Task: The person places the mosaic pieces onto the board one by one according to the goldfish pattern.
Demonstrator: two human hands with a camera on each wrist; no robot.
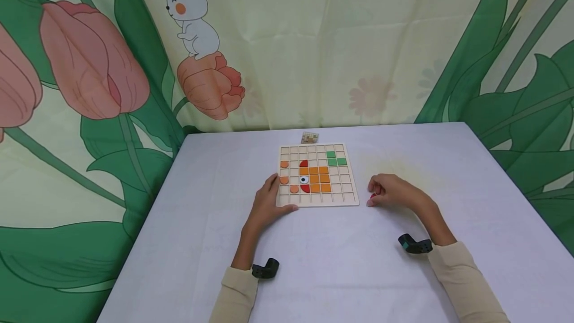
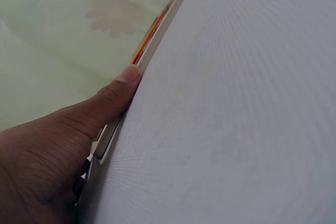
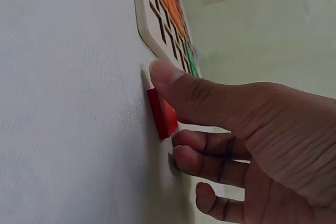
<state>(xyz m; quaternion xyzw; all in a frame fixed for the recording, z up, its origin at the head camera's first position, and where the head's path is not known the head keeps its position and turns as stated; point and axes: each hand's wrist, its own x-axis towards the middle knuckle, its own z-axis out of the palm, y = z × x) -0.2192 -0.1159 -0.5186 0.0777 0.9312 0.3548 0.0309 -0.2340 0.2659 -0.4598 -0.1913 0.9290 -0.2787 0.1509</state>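
Note:
A square wooden grid board (image 1: 352,197) lies on the white cloth. Orange squares (image 1: 315,178) form a block on it, with red rounded pieces (image 1: 305,189), a round eye piece (image 1: 304,180), several orange discs (image 1: 284,164) and green squares (image 1: 337,162) in other cells. My left hand (image 1: 264,203) grips the board's near left corner, fingers along its left side and thumb against the front edge. To the right of the board, low over the cloth, my right hand (image 1: 396,192) pinches a small red piece (image 3: 161,115) with a straight edge and a curved side, partly hidden by the thumb.
A small clear packet or card with a pattern (image 1: 310,137) lies just behind the board. The white-covered table (image 1: 202,213) ends at a curtain (image 1: 291,64) printed with tulips and a rabbit. A black wrist camera (image 1: 414,244) sits on each forearm.

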